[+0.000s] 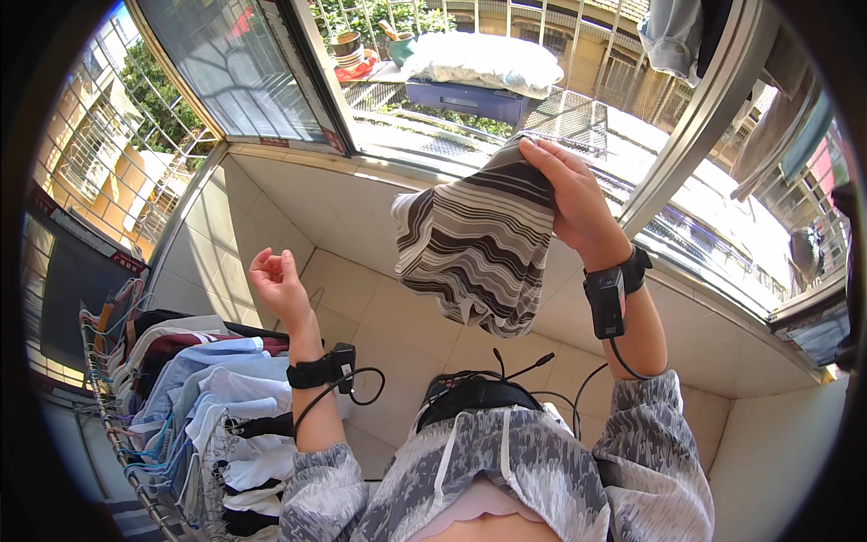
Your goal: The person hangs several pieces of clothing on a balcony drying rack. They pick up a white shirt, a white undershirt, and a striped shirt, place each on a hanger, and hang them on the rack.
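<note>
My right hand [578, 203] is raised near the window sill, thumb and fingers closed on one upper corner of a striped garment [479, 239]. The cloth has black, grey and white bands and hangs down in loose folds to the left of that hand; its exact kind is hard to tell. To the left, apart from the garment, my left hand [282, 287] is held up with its fingers loosely curled and the thumb apart. Nothing shows between those fingers. A wrist-strapped black device with a cable sits on each of my forearms.
At the lower left stands a rail [113, 411] packed with clothes on hangers [212, 361]. In front is a tiled low wall below an open sliding window [239, 72]. Outside, a white plastic-covered bundle [483, 63] lies on a blue box [470, 101]. More clothes [673, 41] hang at the upper right.
</note>
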### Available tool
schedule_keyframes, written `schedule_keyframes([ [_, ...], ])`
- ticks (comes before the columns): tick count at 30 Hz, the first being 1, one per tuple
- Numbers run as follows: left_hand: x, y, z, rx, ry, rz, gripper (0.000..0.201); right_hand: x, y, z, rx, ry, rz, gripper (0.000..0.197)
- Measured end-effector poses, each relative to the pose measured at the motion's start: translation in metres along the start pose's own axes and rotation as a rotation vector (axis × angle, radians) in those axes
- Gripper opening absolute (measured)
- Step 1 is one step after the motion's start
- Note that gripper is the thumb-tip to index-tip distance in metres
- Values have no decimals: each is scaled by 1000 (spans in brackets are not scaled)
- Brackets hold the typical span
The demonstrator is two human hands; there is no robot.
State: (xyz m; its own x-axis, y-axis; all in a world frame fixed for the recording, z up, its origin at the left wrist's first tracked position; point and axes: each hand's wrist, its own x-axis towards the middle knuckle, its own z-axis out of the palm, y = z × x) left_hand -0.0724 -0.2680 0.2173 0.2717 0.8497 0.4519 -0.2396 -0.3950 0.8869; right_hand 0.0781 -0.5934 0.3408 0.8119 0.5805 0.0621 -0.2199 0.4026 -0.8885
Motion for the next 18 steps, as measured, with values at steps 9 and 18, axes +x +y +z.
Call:
schedule_keyframes([
  [9,-145,25,60,140,-1012,321,40,-2,-4,36,31,-5,-21,19],
  [18,-99,41,51,-212,-986,-380,22,33,9,-25,-592,6,-25,30],
])
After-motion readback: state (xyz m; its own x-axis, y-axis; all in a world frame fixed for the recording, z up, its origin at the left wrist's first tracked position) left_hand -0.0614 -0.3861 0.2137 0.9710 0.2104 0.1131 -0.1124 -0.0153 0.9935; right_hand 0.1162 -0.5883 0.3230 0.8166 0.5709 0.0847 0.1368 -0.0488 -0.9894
